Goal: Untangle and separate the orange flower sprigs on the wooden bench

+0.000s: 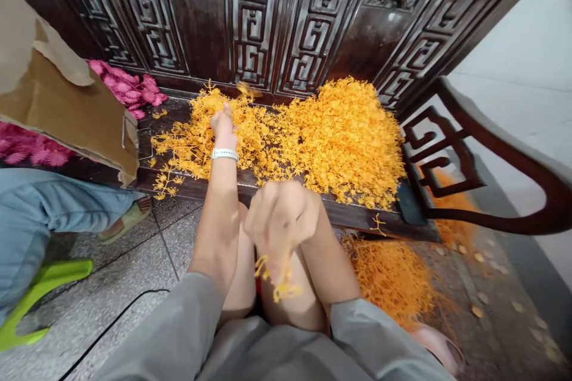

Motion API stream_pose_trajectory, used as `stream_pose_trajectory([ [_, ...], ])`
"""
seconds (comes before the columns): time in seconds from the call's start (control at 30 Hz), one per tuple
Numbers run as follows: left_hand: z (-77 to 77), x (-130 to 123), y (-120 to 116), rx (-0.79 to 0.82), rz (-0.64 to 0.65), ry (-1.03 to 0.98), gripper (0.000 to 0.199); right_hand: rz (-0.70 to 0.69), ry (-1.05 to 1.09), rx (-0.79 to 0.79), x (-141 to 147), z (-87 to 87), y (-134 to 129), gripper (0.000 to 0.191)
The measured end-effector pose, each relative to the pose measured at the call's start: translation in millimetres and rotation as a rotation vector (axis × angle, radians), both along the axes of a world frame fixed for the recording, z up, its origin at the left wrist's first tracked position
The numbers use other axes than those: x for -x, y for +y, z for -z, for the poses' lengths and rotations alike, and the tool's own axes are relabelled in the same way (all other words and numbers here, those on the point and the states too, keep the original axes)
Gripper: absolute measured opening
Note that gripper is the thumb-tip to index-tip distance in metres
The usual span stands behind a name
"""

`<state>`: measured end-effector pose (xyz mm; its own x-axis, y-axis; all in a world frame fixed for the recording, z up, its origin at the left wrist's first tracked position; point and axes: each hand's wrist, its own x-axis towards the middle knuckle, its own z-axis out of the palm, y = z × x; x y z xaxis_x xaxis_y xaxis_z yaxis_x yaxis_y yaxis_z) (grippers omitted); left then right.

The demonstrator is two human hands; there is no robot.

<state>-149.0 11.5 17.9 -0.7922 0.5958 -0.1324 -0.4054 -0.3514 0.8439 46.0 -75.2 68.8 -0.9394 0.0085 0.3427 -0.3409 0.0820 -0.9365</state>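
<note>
My right hand is raised over my lap, its fingers closed on a small yellow-orange plastic sprig. The sprig's forked tips hang below the fingers, a little blurred. Farther out, my left hand, with a white band on its wrist, is among a loose heap of the same sprigs on the dark wooden bench. Its fingers look curled in, and what they hold is hidden among the sprigs. A denser mound of the sprigs covers the bench's right side.
A cardboard box and pink artificial flowers are at the left. Beside them sits a person in jeans, near a green plastic stool. Orange strands lie on the floor below the bench's curved armrest.
</note>
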Motion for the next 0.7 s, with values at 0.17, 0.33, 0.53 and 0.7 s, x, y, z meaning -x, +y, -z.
stream_pose_trajectory([
  [0.17, -27.5, -2, -17, -0.062, 0.006, 0.073, 0.056, 0.739, 0.098, 0.325, 0, 1.9, 29, 0.066],
  [0.33, -33.9, -4, -29, -0.027, 0.118, 0.116, 0.053, 1.040, 0.098, 0.546, 4, 5.9, 51, 0.058],
  [0.53, -31.7, -7, -36, -0.026, 0.344, 0.260, 0.043, 1.241, 0.044, 0.492, 8, 17.9, 53, 0.071],
  [0.7, -28.2, -8, -38, -0.072, 0.403, 0.311, 0.038, 1.388, -0.050, 0.219, 3, 22.4, 57, 0.068],
])
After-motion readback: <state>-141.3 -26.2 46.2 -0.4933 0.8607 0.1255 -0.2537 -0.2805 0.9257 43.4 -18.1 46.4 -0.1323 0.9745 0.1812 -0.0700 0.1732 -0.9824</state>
